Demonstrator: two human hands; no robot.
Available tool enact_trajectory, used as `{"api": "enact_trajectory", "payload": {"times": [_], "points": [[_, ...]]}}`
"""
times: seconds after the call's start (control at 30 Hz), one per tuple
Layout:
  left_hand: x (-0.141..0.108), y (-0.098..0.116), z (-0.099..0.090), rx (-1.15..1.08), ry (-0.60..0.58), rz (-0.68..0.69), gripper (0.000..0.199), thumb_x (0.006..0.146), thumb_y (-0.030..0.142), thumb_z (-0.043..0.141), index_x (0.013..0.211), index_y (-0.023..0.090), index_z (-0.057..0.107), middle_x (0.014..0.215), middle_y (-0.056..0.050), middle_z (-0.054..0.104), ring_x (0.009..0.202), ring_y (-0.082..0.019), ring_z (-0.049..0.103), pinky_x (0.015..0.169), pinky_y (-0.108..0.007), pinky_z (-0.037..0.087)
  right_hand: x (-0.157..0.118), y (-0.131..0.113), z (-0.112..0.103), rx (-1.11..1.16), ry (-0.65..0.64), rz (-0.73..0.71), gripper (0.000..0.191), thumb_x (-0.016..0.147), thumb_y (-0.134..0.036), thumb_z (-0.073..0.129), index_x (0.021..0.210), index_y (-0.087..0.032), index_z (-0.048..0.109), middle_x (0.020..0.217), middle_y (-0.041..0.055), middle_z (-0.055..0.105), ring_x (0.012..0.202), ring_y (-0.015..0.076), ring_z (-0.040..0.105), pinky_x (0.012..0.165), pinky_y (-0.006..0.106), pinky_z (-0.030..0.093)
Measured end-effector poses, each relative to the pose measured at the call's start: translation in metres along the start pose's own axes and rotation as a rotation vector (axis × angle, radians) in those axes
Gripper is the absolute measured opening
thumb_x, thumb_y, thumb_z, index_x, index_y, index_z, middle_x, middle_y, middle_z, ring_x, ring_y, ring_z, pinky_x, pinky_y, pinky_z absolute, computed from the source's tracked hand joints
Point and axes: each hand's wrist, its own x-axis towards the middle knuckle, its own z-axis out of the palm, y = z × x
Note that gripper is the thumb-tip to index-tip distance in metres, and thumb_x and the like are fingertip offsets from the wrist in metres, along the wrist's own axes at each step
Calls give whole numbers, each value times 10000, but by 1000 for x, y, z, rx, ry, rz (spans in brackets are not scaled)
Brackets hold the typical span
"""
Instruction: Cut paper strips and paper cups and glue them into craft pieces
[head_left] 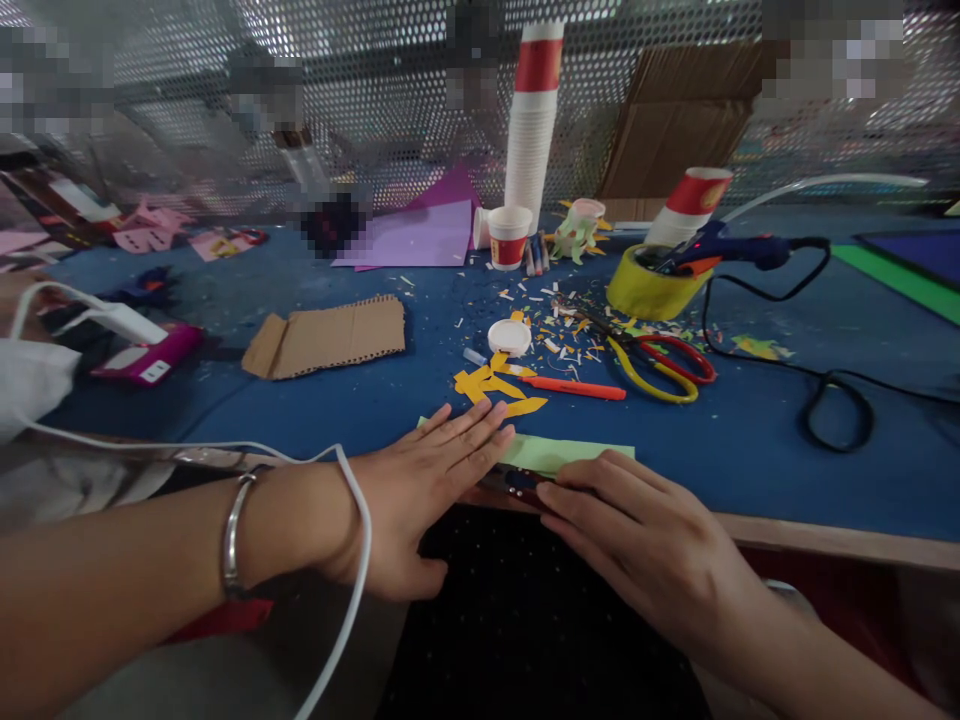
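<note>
Here we are at the blue counter (757, 460), and everything can be placed from that orange pen (577, 388). On the near side of the pen lies the green paper (562, 452), along the counter's front edge. Down on its left part is the left hand (424, 475), grip spread flat, fingers out, thumb standing off, pinching nothing. Nearer than the pen and to its right, the right hand (660, 530) has its grip curled round a dark-handled tool (523, 484), just at the paper's near edge; its working tip I can't make out. That paper looks feather-light, limp and easily creased or torn, likely to skid if left loose, so a broad flat palm suits it, or a pinch at the free corner nearest the pen's right end. Yellow scraps (476, 385) lie left of the pen, scissors (637, 345) to its right.
</note>
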Motion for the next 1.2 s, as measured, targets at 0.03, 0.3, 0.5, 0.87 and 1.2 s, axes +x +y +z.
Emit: {"api": "enact_trajectory", "payload": {"times": [0.03, 0.3, 0.5, 0.87, 1.2], "points": [[0, 0, -1, -2, -13, 0, 1151, 681, 282, 611, 1580, 174, -99, 1656, -91, -155, 1526, -280, -109, 1226, -532, 2, 0, 0, 1, -4, -1, -5, 251, 1000, -85, 456, 1000, -134, 702, 894, 54, 723, 833, 173, 650, 773, 323, 560], [-1, 3, -4, -11, -9, -4, 1148, 674, 266, 621, 1584, 166, -72, 1661, -95, -130, 1531, -270, -84, 1235, -501, 10, 3, -1, 10, 11, -21, -15, 242, 1002, -103, 457, 1008, -118, 698, 914, 89, 683, 812, 185, 618, 721, 336, 544], [-2, 3, -5, -29, 3, 1, 1138, 665, 236, 615, 1587, 165, -47, 1668, -84, -107, 1533, -271, -68, 1242, -483, 2, 9, -5, 16, 31, -73, 0, 199, 974, -86, 491, 1027, -92, 683, 907, 91, 649, 798, 199, 579, 718, 363, 529], [2, 2, -24, -124, -119, -16, 1108, 697, 260, 631, 1586, 122, -17, 1662, -120, -92, 1522, -303, -92, 1228, -537, 27, 16, -9, 19, 27, 10, -16, 191, 956, -71, 510, 1013, -71, 692, 878, 106, 637, 734, 196, 514, 635, 345, 495], [-3, -21, -40, -271, -22, -6, 800, 864, 261, 487, 1587, 214, 148, 1667, -55, 128, 1522, -244, 172, 1224, -471, 193, 13, -10, 22, 64, 14, 13, 152, 953, -65, 528, 981, -100, 673, 912, 93, 632, 772, 192, 523, 656, 339, 503]]}}
